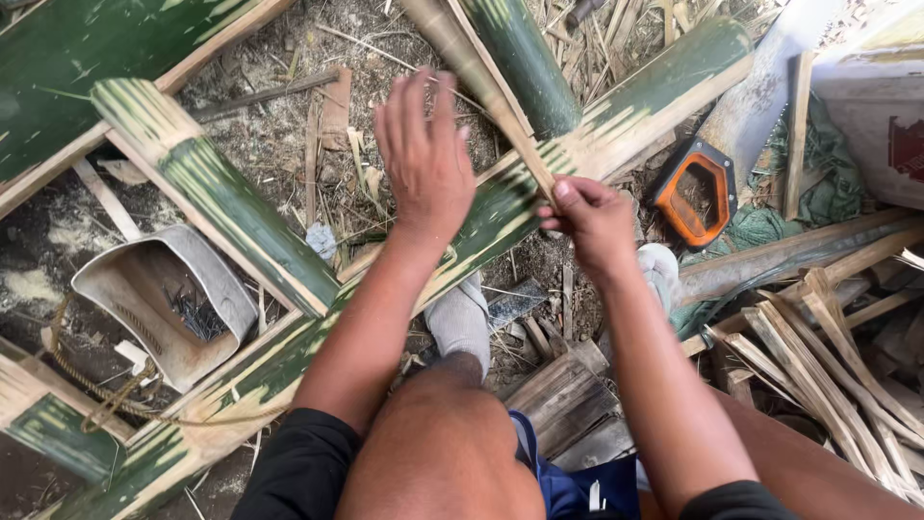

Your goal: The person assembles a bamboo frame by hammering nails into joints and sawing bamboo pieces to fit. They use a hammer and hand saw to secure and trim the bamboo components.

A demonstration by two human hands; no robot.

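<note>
My right hand (592, 220) pinches the near end of a thin pale bamboo strip (481, 82) that runs up and away to the top of the view. My left hand (423, 154) hovers flat beside the strip with fingers spread, holding nothing. Both hands are above a long split green bamboo pole (289, 351) that lies diagonally from bottom left to upper right. My knee and a grey-socked foot (460, 323) rest against that pole.
More split green bamboo pieces (217, 197) lie to the left and at the top. A cut grey container (159, 294) with small dark nails sits at left, with rope nearby. An orange-and-black tool handle (695, 193) lies right. Bamboo slats (828, 366) pile at lower right.
</note>
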